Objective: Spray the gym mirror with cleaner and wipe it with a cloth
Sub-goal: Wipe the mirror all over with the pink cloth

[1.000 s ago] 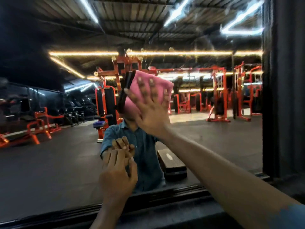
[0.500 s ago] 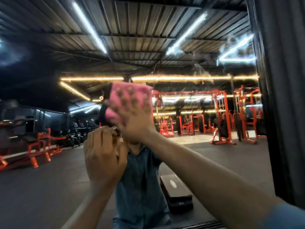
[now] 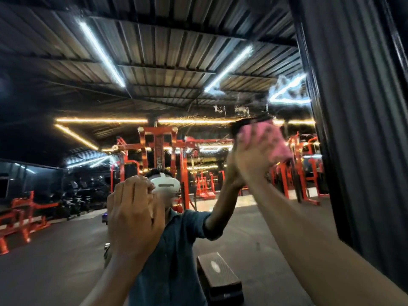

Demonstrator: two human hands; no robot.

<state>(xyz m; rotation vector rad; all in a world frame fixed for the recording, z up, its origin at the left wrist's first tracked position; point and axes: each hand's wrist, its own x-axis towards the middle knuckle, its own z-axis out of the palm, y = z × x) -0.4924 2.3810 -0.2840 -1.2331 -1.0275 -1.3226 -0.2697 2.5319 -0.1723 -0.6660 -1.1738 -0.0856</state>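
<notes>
- The mirror [image 3: 92, 250] fills most of the view; its dark frame [image 3: 357, 129] runs down the right side.
- The right hand [image 3: 256, 160] is raised against the glass near the mirror's right edge, fingers spread and fairly straight, pressing a pink cloth [image 3: 276, 140] flat to the glass.
- The cloth lies between the palm and the mirror, just left of the frame, below a smeared patch of bright light [image 3: 287, 93]. The hand and cloth are blurred.
- The right arm reaches up to it from the lower right corner.
- The left hand [image 3: 132, 217] is held up lower and to the left, well apart from the cloth, seen from the back with the fingers curled inward. Whether it has hold of anything cannot be told from here; no sprayer shows in it.
- In the reflection, the person in a blue shirt [image 3: 176, 250] wears a white headset [image 3: 165, 184], partly hidden by the left hand.
- Also reflected: orange gym machines [image 3: 154, 146], a dark floor, a black step box [image 3: 218, 274] lying low right of the person, a ribbed metal roof with white tube lights [image 3: 99, 51] and yellow strip lights [image 3: 101, 120].
- Fine streaks and specks show on the glass around the yellow strips above the cloth.
</notes>
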